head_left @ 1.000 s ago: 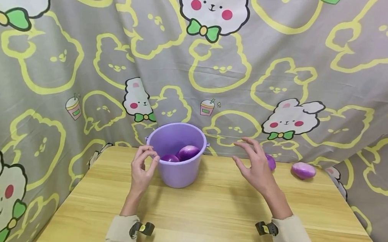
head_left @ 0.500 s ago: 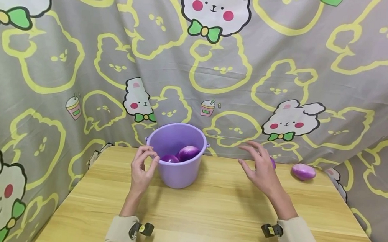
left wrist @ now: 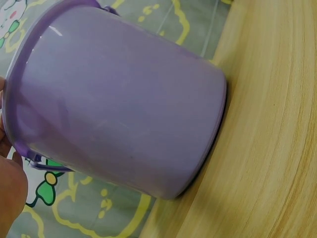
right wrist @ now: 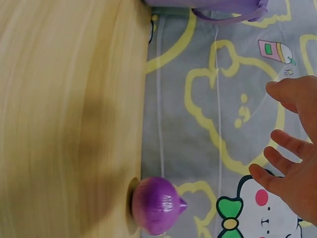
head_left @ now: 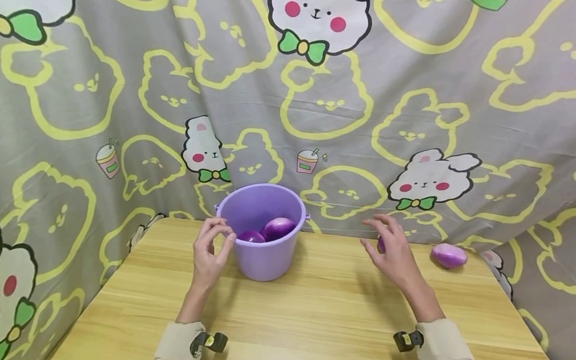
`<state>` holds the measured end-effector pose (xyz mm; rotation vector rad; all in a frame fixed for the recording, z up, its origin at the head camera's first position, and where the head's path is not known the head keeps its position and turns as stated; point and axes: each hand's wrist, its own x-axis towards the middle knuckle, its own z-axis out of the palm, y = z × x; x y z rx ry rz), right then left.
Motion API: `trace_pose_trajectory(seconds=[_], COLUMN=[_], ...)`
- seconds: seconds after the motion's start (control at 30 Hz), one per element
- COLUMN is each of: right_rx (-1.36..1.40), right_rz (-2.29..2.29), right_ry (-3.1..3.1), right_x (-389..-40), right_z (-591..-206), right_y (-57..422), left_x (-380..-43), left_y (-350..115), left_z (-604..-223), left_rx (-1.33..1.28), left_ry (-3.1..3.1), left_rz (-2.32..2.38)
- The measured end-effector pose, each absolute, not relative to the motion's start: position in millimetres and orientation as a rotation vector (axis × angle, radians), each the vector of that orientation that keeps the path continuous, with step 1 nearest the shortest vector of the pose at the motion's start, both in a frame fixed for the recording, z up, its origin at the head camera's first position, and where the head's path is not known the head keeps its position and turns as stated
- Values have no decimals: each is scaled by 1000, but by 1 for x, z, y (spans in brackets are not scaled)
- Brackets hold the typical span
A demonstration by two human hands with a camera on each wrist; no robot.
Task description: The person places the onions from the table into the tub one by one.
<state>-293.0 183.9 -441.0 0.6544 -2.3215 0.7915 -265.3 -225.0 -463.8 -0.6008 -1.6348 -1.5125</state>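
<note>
A purple bucket (head_left: 264,261) stands upright on the table, with two shiny purple things inside, one rounded (head_left: 252,236) and one longer (head_left: 278,229). My left hand (head_left: 211,253) pinches the bucket's rim on its left side; in the left wrist view the fingertips show at the rim. To the right, my right hand (head_left: 393,255) hovers above the table with spread, slightly bent fingers and holds nothing. A purple onion (right wrist: 157,205) with a pointed tip sits at the table's back edge, mostly hidden behind that hand in the head view.
Farther right on the table lies a pale-and-purple, onion-like thing (head_left: 449,256). The wooden table (head_left: 302,313) ends at the back against a grey patterned curtain (head_left: 342,110), which also hangs at both sides.
My right hand has moved right and slightly down, so the onion behind it now peeks out near the fingers instead of past the back of the hand. The left hand and bucket stay put.
</note>
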Motion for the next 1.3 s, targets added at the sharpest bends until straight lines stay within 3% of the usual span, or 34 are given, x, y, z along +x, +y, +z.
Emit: trace_pose_trajectory(seconds=[1.3], right_rx=[490], right_rz=[851], right_ry=[-2480], right_x=[-327], right_z=[-482], right_y=[234], left_x=[-268], left_y=[-225], left_z=[-465], left_rx=[-620], left_ry=[-1624], left_rz=[-1489])
